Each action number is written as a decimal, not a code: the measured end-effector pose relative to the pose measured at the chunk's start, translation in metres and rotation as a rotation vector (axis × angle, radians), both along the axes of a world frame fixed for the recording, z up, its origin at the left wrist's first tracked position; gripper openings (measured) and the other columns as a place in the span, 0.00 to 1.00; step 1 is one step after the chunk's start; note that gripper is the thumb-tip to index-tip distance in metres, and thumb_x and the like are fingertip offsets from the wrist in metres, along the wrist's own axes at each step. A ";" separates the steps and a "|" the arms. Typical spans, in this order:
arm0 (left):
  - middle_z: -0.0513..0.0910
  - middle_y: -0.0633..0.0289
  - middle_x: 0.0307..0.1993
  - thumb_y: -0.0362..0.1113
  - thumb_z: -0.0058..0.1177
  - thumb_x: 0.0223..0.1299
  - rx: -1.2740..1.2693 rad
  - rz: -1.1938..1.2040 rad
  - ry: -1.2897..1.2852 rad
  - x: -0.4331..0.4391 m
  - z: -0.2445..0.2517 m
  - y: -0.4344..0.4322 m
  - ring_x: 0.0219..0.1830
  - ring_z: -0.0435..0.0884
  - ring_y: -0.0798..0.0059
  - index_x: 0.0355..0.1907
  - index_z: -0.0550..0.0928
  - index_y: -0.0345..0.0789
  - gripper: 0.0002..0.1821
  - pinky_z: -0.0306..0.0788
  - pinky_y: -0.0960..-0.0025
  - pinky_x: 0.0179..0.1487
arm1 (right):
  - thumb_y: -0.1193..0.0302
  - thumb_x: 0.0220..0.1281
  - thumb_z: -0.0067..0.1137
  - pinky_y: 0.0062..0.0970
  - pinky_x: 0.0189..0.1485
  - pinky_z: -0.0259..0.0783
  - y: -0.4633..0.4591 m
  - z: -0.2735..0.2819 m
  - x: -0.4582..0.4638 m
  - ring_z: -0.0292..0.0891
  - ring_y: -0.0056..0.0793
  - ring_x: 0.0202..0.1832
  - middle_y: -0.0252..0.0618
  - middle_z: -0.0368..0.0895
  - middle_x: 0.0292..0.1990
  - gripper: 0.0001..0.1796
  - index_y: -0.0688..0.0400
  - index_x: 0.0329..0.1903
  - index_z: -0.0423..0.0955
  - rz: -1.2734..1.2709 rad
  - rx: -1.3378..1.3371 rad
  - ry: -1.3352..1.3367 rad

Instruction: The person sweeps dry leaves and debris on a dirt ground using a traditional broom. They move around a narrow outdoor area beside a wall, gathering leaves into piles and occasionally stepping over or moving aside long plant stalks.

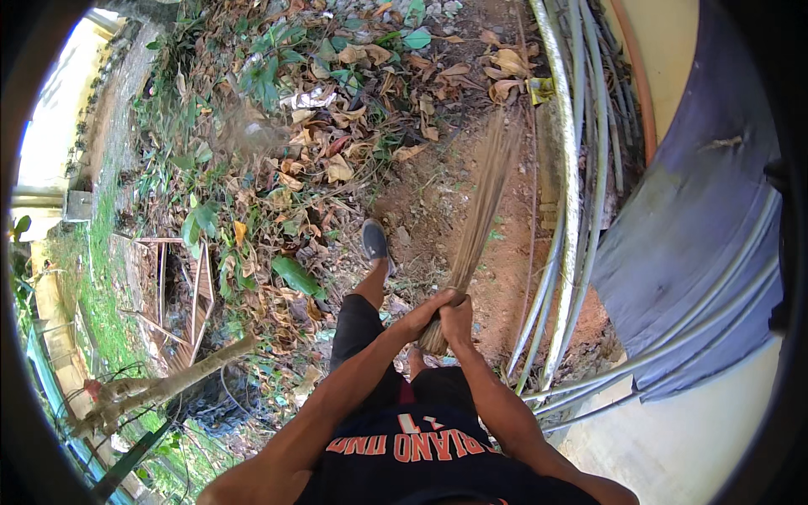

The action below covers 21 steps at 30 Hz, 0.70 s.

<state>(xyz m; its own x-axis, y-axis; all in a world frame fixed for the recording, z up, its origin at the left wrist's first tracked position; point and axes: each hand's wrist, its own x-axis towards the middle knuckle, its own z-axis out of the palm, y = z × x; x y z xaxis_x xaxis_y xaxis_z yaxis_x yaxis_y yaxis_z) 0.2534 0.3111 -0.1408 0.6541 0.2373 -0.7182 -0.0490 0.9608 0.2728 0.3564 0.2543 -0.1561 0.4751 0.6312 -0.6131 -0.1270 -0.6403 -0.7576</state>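
A stick broom of thin brown bristles slants up and to the right over bare reddish soil. My left hand and my right hand are wrapped around its bound end, close together, so which fingers overlap is hard to make out. The bristle tips blur near the top. Left of the broom spreads a heap of dry brown leaves mixed with green leaves and twigs. A white scrap lies among them.
Long pipes or poles run along the right, beside a dark sheet and a pale wall. A broken wooden frame and a cut branch lie at left. My shoe stands at the leaf heap's edge.
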 end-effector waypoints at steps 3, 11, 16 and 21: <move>0.81 0.55 0.53 0.62 0.58 0.63 -0.085 -0.003 0.010 -0.004 -0.028 0.046 0.52 0.81 0.65 0.64 0.74 0.33 0.38 0.74 0.62 0.59 | 0.64 0.56 0.63 0.40 0.49 0.79 0.069 -0.016 -0.001 0.85 0.49 0.44 0.59 0.85 0.39 0.24 0.72 0.48 0.75 0.148 -0.175 -0.024; 0.81 0.50 0.51 0.60 0.38 0.73 0.019 0.937 0.407 -0.212 -0.099 0.166 0.51 0.83 0.56 0.60 0.74 0.32 0.33 0.78 0.54 0.59 | 0.49 0.58 0.56 0.41 0.52 0.77 0.304 -0.024 -0.185 0.84 0.52 0.48 0.62 0.85 0.45 0.31 0.67 0.47 0.82 1.107 -0.094 0.232; 0.83 0.57 0.40 0.55 0.43 0.71 0.148 1.088 0.481 -0.207 0.020 0.284 0.41 0.85 0.64 0.50 0.80 0.34 0.25 0.80 0.60 0.49 | 0.61 0.51 0.62 0.40 0.48 0.77 0.413 0.018 -0.222 0.84 0.52 0.45 0.66 0.84 0.41 0.28 0.75 0.45 0.78 1.190 -0.049 0.283; 0.81 0.60 0.52 0.58 0.47 0.70 0.146 1.203 0.405 -0.152 0.089 0.298 0.54 0.81 0.66 0.59 0.77 0.37 0.28 0.73 0.59 0.61 | 0.64 0.50 0.61 0.43 0.49 0.77 0.435 0.094 -0.177 0.83 0.56 0.47 0.67 0.83 0.43 0.31 0.75 0.53 0.70 1.291 0.079 0.163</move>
<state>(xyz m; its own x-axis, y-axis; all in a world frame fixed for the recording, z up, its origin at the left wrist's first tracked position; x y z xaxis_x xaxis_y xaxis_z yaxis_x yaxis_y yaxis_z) 0.1012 0.6089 -0.0514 -0.2857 0.6180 -0.7324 -0.7525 0.3285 0.5707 0.1795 0.6888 -0.0617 -0.5737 0.6100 -0.5466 0.4492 -0.3237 -0.8327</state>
